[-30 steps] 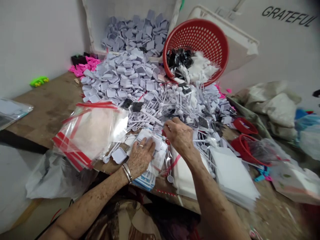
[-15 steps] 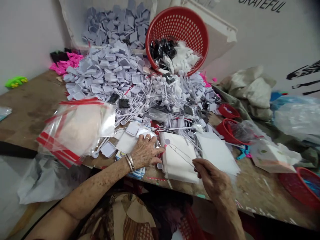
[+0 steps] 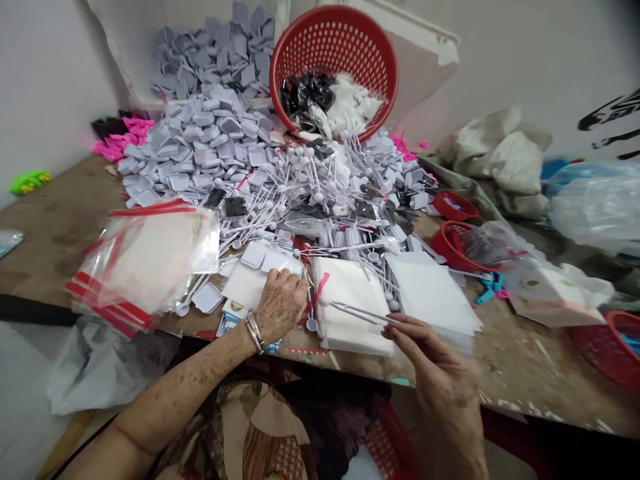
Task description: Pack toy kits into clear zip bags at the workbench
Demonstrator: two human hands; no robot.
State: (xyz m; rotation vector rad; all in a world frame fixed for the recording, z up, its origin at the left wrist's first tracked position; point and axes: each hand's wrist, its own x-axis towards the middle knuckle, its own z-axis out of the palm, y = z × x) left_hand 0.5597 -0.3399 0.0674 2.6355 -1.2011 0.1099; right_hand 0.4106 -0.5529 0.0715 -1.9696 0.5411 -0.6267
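Note:
My right hand [image 3: 435, 373] pinches the thin end of a long-handled white plastic spoon [image 3: 357, 312]; a second thin handle seems to run alongside. Its rounded tip lies over a stack of white sheets [image 3: 353, 287]. My left hand [image 3: 281, 303], with a bracelet at the wrist, has its fingers curled down at the left side of that stack. What they grip is hidden. A red strip [image 3: 321, 288] lies by its fingertips, and a small round scoop [image 3: 312, 325] lies just below them. Behind this hand are small pale trays [image 3: 254, 255] on white sheets.
A large heap of pale trays [image 3: 200, 143] and long-handled spoons covers the table's back. A red basket [image 3: 335, 40] of black and white bagged items leans there. Red-edged clear bags [image 3: 145, 253] lie left; translucent sheets [image 3: 430, 287], red bowls [image 3: 455, 205] and a tissue box [image 3: 545, 293] are right.
My left hand's fingers, spread before, are now curled in. My right hand has lowered the spoon to a flatter angle, its tip further left. The view has shifted slightly.

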